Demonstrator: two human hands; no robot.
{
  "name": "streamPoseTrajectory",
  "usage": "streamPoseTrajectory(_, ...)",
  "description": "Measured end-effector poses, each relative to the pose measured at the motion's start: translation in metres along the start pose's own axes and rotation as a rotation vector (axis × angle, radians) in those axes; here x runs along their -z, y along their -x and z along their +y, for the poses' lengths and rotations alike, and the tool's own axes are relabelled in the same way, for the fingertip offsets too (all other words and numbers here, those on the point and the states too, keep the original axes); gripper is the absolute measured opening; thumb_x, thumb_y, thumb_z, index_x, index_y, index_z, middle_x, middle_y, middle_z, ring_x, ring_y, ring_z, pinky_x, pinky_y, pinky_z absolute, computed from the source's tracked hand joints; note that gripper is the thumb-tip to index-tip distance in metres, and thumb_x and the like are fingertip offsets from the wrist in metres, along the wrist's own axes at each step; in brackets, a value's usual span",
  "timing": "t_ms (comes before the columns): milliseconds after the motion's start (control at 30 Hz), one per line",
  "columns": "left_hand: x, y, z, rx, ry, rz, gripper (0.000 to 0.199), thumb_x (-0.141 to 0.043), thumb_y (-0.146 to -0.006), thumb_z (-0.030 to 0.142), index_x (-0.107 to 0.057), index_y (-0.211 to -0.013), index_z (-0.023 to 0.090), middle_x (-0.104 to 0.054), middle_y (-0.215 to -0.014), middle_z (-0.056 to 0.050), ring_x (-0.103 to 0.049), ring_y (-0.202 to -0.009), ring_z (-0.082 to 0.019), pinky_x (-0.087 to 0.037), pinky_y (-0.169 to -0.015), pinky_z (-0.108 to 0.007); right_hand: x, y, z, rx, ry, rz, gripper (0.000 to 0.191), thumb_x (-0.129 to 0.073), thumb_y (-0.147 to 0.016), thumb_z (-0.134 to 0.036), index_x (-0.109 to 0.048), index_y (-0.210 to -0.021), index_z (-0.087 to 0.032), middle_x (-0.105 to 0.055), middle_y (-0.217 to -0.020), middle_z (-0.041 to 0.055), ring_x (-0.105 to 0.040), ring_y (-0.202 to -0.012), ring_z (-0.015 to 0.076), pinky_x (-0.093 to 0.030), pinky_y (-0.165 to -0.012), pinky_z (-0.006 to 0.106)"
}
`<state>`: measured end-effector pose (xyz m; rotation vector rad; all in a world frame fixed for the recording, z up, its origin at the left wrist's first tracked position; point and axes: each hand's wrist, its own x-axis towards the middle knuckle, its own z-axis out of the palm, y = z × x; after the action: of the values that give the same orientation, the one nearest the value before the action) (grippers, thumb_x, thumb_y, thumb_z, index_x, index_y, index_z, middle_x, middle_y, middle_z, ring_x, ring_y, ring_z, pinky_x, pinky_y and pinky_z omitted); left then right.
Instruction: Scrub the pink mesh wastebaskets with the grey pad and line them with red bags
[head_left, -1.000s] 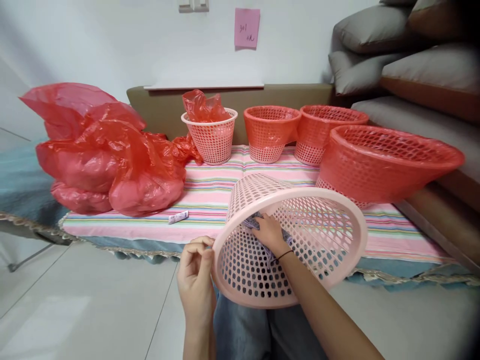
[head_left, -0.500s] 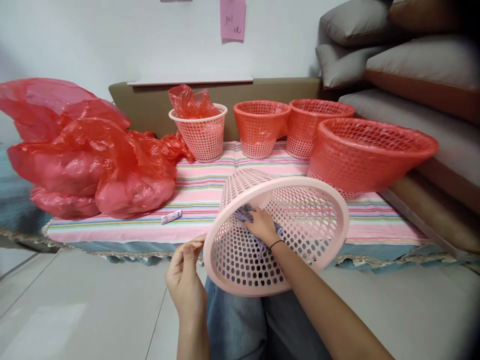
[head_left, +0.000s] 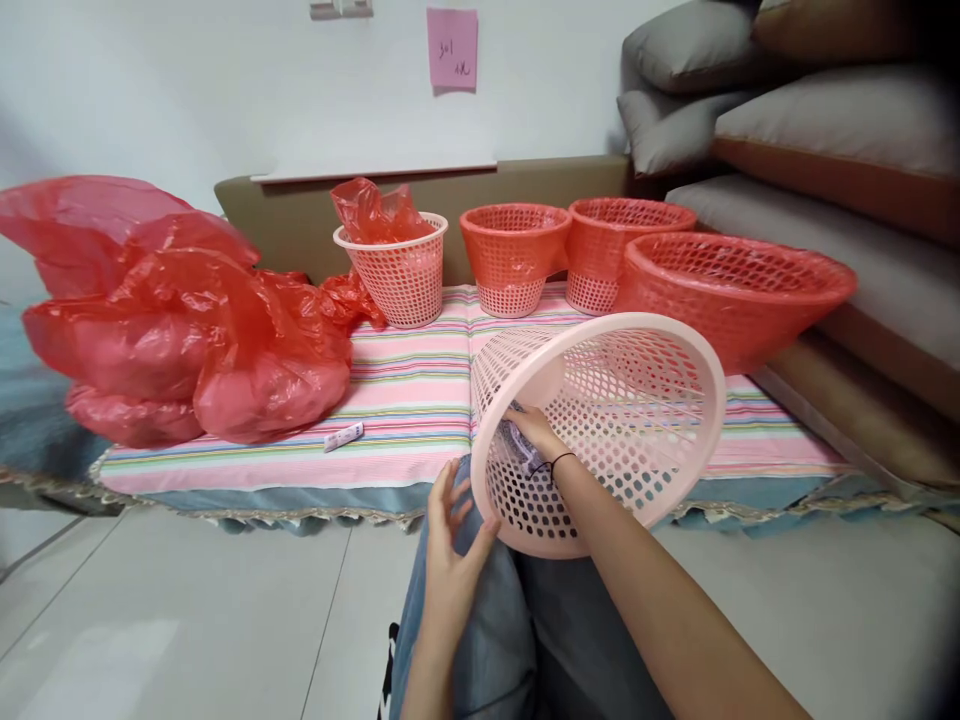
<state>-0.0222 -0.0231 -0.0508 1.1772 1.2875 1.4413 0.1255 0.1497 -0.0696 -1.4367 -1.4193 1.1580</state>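
A pink perforated plastic basket (head_left: 637, 475) lies tilted on its side above my lap, its mouth facing me. My right hand (head_left: 534, 428) reaches inside, closed on a grey-purple cloth (head_left: 519, 450) that presses against the basket's left inner wall. Part of the cloth is hidden behind the hand. My left hand (head_left: 454, 540) is at the basket's lower left rim, fingers spread and thumb close to the rim; whether it touches is unclear.
Red-wrapped baskets (head_left: 514, 245) stand at the back right of the striped cloth cover (head_left: 420, 400). Another pink basket (head_left: 405, 285) holds red plastic. Full red bags (head_left: 270, 390) lie left, near a small white packet (head_left: 343, 437). Stacked cushions (head_left: 840, 130) rise at right.
The basket has shifted right and slightly up, with my right hand and the cloth inside it. My left hand has gone from pinching at the rim to spread fingers, moving right.
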Motion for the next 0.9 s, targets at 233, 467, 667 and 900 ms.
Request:
streamPoseTrajectory(233,-0.028,0.010,-0.003,0.005,0.036,0.144,0.050,-0.060,-0.092,0.045,-0.054,-0.136,0.024,-0.056,-0.143,-0.011,-0.042,-0.142,-0.028,-0.033,-0.118,-0.047,-0.009,0.030,0.000,0.087,0.248,-0.065,0.016,-0.067,-0.084,-0.022,-0.071,-0.098,-0.017,-0.069,-0.113,0.0072,-0.061,-0.111,0.0264,-0.046,-0.100,0.041)
streamPoseTrajectory(467,-0.017,0.004,0.000,-0.035,-0.014,0.140,0.050,-0.063,-0.089,0.045,-0.057,-0.134,0.022,-0.060,-0.137,-0.012,-0.047,-0.138,-0.029,-0.032,-0.118,-0.047,0.015,0.110,-0.002,0.184,0.190,-0.182,0.025,-0.061,-0.078,-0.019,-0.073,-0.099,-0.021,-0.069,-0.116,0.0042,-0.061,-0.110,0.0231,-0.044,-0.102,0.037)
streamPoseTrajectory(667,0.013,0.030,-0.013,0.064,-0.100,0.110,0.053,-0.073,-0.080,0.046,-0.060,-0.125,0.023,-0.066,-0.122,-0.010,-0.058,-0.125,-0.030,-0.040,-0.111,-0.047,0.022,0.130,0.005,0.107,0.087,-0.173,0.030,-0.058,-0.080,-0.024,-0.072,-0.106,-0.021,-0.067,-0.122,0.0057,-0.060,-0.115,0.0232,-0.043,-0.104,0.038)
streamPoseTrajectory(900,0.039,0.095,0.011,0.266,-0.200,0.020,0.029,-0.073,-0.080,0.045,-0.059,-0.097,0.026,-0.062,-0.086,0.001,-0.059,-0.063,-0.013,-0.050,-0.058,-0.026,0.017,0.123,0.008,-0.004,0.034,-0.181,0.035,-0.058,-0.081,-0.032,-0.070,-0.111,-0.020,-0.071,-0.116,0.0060,-0.064,-0.109,0.0253,-0.048,-0.096,0.039)
